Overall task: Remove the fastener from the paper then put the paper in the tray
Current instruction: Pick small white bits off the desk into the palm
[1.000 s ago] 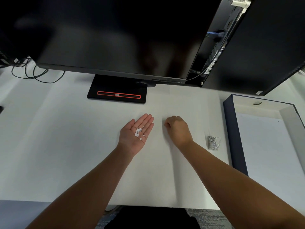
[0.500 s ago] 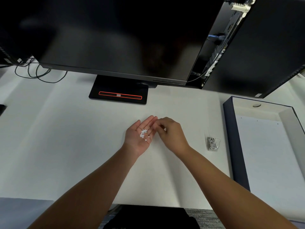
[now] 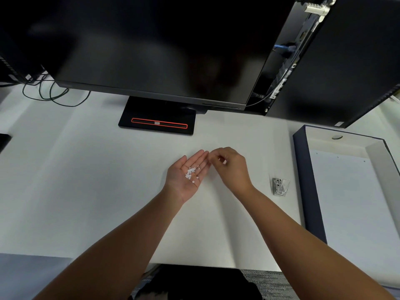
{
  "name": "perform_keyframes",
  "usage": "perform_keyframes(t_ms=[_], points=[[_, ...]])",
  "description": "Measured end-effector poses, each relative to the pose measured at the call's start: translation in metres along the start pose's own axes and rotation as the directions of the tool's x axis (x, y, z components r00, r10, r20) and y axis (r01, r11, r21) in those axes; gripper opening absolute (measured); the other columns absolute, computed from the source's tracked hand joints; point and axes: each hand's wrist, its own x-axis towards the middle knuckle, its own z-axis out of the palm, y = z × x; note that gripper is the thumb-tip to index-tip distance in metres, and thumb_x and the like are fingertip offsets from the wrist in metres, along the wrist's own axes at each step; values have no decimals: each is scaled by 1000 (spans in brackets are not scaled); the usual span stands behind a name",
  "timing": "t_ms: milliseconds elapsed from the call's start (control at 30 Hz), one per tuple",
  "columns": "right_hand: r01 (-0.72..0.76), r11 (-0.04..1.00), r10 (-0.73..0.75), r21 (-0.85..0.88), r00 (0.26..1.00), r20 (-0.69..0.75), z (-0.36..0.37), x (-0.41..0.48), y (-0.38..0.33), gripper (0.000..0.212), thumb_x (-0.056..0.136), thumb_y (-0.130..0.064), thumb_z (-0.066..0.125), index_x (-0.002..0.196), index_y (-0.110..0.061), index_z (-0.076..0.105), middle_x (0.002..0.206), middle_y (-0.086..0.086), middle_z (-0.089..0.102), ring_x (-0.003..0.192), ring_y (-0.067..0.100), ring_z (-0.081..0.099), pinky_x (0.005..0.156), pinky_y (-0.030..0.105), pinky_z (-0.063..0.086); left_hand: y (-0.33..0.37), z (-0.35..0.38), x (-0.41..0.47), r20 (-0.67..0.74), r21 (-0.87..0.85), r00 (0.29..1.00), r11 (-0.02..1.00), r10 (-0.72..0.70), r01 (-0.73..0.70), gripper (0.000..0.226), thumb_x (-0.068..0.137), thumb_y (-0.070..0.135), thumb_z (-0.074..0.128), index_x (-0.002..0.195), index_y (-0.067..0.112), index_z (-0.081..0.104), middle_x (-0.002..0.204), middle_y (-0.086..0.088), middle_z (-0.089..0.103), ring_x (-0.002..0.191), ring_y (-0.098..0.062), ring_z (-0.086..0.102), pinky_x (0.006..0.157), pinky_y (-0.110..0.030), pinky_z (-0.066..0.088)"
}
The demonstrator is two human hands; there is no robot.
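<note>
The left hand (image 3: 186, 176) lies palm-up and spread, cradling small white paper bits (image 3: 191, 174), just in front of the monitor stand (image 3: 157, 118). The right hand (image 3: 231, 167) is curled, its fingertips pinched together at the left fingers; whether they grip anything I cannot tell. The paper (image 3: 355, 204) lies in the tray (image 3: 306, 191), right of the stand, with the binder clip (image 3: 280, 187) beside it.

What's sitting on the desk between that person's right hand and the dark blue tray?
In the head view, a small clear binder clip lies on the white desk between the right hand and the dark blue tray.
</note>
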Motion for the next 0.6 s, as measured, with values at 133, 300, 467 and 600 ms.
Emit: perform_keyframes(t_ms=[133,300,467,600], points=[[-57,994,58,-92,998,5,-12,-10,31,15,91,-9,57,96,-8,72,96,7,68,83,12,56,71,-1,34,11,-8,-3,21,-41,1000,999,19,-18,46,103,24,29,114,-6,61,114,-20,68,110,-29,63,92,-37,50],[16,971,8,-238,995,99,-10,-29,64,24,88,-5,58,106,-13,70,101,7,66,96,25,59,83,19,40,19,-16,-4,32,-82,999,996,41,-38,46,103,23,28,113,-7,62,114,-21,68,112,-30,61,97,-38,47],[170,927,-148,-334,985,92,4,-40,67,27,85,-12,55,106,-20,70,83,3,58,77,28,55,68,37,49,20,-19,-5,62,-113,997,993,41,-34,46,103,23,28,114,-7,61,114,-21,68,111,-31,61,98,-39,46],[199,934,-178,-298,979,95,6,-41,66,31,85,-9,51,109,-18,70,86,3,59,81,27,56,72,35,49,19,-18,-5,80,-123,996,992,41,-30,46,103,23,27,113,-7,61,113,-22,68,111,-31,61,95,-39,48]])
